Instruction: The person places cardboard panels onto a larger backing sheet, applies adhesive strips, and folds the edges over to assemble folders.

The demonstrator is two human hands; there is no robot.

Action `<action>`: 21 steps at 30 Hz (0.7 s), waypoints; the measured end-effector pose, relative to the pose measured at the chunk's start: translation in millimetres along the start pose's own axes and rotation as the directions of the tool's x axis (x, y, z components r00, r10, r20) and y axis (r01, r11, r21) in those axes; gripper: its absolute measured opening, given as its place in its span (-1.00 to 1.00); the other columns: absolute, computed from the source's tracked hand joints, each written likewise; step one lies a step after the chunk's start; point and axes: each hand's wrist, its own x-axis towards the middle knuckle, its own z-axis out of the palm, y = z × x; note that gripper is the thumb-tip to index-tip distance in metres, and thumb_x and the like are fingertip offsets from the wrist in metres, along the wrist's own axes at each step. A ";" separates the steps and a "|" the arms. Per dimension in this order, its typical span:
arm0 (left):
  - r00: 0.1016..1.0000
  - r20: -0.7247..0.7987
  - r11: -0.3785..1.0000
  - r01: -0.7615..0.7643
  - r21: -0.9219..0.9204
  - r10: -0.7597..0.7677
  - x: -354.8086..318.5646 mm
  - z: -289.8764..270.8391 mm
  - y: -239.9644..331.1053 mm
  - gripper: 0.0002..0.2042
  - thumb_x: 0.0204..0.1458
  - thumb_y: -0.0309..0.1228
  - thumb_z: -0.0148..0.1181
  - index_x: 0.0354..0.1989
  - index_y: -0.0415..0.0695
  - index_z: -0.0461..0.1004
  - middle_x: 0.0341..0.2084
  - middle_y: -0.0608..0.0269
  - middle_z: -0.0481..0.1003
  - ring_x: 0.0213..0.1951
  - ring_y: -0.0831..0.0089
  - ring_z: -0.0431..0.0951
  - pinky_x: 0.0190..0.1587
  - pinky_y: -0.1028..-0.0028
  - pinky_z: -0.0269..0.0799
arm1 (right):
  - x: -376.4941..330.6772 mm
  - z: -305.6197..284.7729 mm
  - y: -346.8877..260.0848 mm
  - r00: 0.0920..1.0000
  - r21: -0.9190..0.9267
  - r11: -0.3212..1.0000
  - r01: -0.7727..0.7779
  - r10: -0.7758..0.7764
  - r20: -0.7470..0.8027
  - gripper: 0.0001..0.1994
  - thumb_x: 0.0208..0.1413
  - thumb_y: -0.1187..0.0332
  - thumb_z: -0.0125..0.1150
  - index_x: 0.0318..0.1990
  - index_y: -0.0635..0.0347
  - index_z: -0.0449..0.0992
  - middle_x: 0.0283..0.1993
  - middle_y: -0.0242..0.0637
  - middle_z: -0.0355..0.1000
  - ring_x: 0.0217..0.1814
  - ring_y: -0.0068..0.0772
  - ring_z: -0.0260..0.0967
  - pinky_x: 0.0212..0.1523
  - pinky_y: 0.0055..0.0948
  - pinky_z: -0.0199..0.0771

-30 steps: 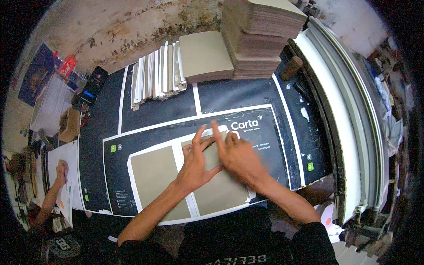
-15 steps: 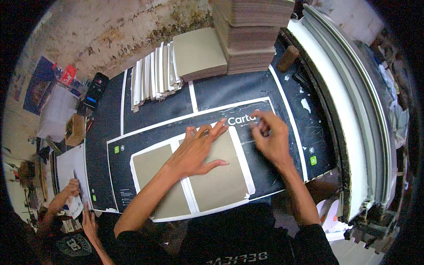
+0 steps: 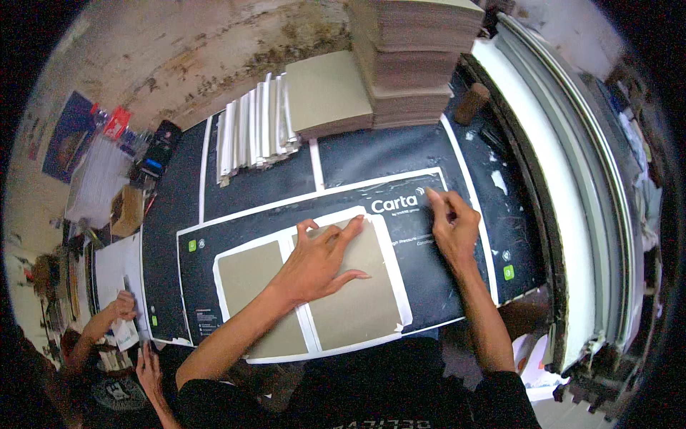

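Observation:
Two grey-brown cardboard panels (image 3: 357, 286) lie side by side in front of me, edged in white with a white strip between them. My left hand (image 3: 314, 261) is spread over them, thumb stretched to the right, fingertips near the far edge. Beneath the panels is a black printed sheet (image 3: 246, 239) with a white border. To the right of the panels, my right hand (image 3: 454, 225) is raised over this sheet, beside white lettering. Its fingers are pinched together, and I cannot make out whether anything small is between them.
Behind stand a row of thin white-edged boards (image 3: 257, 129), a low cardboard stack (image 3: 329, 93) and a taller one (image 3: 414, 64). A brown cylinder (image 3: 471, 104) stands near the long white and grey machine (image 3: 550, 164) at right. At left, a co-worker's hands (image 3: 123, 306) handle white paper.
My right hand has moved a little to the right, away from the panels, and its fingers have drawn together. My left hand stays spread on the panels. The view has shifted slightly.

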 end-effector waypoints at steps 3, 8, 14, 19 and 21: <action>0.991 -0.098 0.993 0.086 -0.078 -0.093 -15.2 -17.3 -11.0 -0.50 0.22 -0.22 0.22 0.25 -0.19 0.29 -0.28 0.05 0.58 -0.13 0.18 0.60 0.14 0.00 0.15 | -4.5 4.2 16.3 0.999 0.073 0.997 0.007 -0.005 -0.037 -0.54 0.20 0.32 0.41 -0.66 0.24 0.30 -0.66 -0.54 0.04 -0.54 -0.74 -0.07 -0.57 -0.48 -0.12; 0.794 -0.558 0.969 0.171 -0.176 -0.241 -12.0 -39.5 -133.4 -0.65 0.11 -0.49 0.29 0.07 -0.14 0.40 -0.43 0.11 0.53 -0.27 0.13 0.61 -0.08 0.16 0.47 | -1.0 -5.6 19.0 0.991 0.031 0.994 0.108 -0.105 -0.085 -0.71 0.07 0.54 0.41 -0.10 0.19 0.45 -0.46 -0.47 0.31 -0.43 -0.59 0.24 -0.29 -0.56 0.37; 0.668 -0.596 0.836 0.548 -0.012 -0.446 -62.2 -87.3 -264.0 -0.81 0.25 -0.34 0.10 -0.18 -0.19 0.57 -0.38 -0.20 0.59 -0.28 -0.08 0.65 -0.24 0.12 0.55 | -10.9 1.5 10.7 0.981 0.014 0.982 0.186 -0.187 0.044 -0.85 0.11 0.49 0.40 -0.17 0.28 0.66 -0.29 -0.21 0.61 -0.31 -0.44 0.54 -0.23 -0.45 0.53; 0.530 -0.556 0.478 0.842 0.251 -0.641 -31.6 -100.6 -306.8 -0.52 0.30 -0.06 -0.05 0.20 -0.17 0.42 0.05 -0.34 0.47 0.18 -0.08 0.46 0.15 -0.12 0.32 | -7.2 2.4 18.2 0.957 -0.278 0.917 0.286 -0.256 0.138 -0.62 0.25 0.49 0.22 0.21 0.32 0.48 0.06 0.06 0.57 0.05 -0.06 0.56 0.09 -0.23 0.49; 0.491 -0.568 0.383 0.871 0.308 -0.660 -37.6 -77.3 -345.7 -0.32 0.30 0.03 -0.11 0.46 -0.18 0.10 0.48 -0.17 0.01 0.49 0.00 0.03 0.43 -0.19 -0.15 | -7.6 9.5 -13.3 0.959 -0.300 0.928 0.221 -0.151 0.240 -0.42 0.27 0.50 0.16 0.42 0.35 0.20 0.33 0.14 0.36 0.39 0.07 0.31 0.39 -0.13 0.23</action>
